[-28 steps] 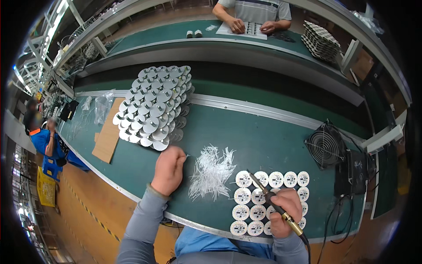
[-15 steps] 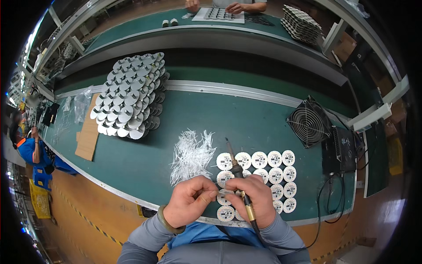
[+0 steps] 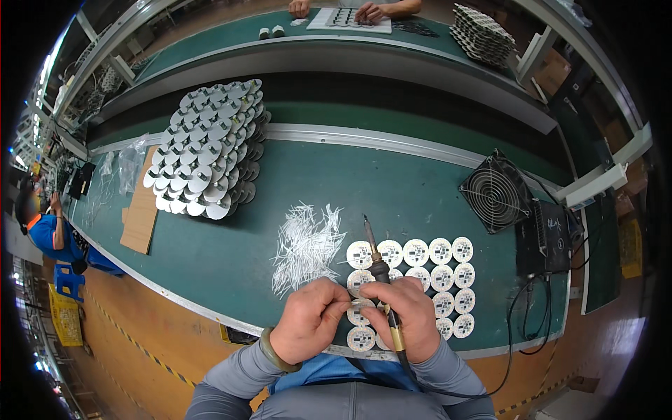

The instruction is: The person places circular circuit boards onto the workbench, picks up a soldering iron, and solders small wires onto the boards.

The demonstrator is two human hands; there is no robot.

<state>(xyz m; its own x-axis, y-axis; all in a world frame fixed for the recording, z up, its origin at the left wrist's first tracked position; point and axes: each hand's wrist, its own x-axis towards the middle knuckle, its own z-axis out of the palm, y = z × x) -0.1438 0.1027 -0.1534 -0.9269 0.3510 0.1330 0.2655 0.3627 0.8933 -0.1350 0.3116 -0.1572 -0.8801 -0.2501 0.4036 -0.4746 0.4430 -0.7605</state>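
Fingers of the right hand (image 3: 404,315) grip a soldering iron (image 3: 379,269) above round white boards (image 3: 428,276) on the green worktop (image 3: 392,189), while left hand (image 3: 308,318) fingers pinch a small piece just beside the wire pile (image 3: 306,245).

You sit at a long green bench (image 3: 392,189). On it lie a pile of thin white wires (image 3: 306,241), rows of round white circuit boards (image 3: 428,274), a big heap of round boards (image 3: 210,147), brown cardboard (image 3: 140,213) and a small black fan (image 3: 495,190).
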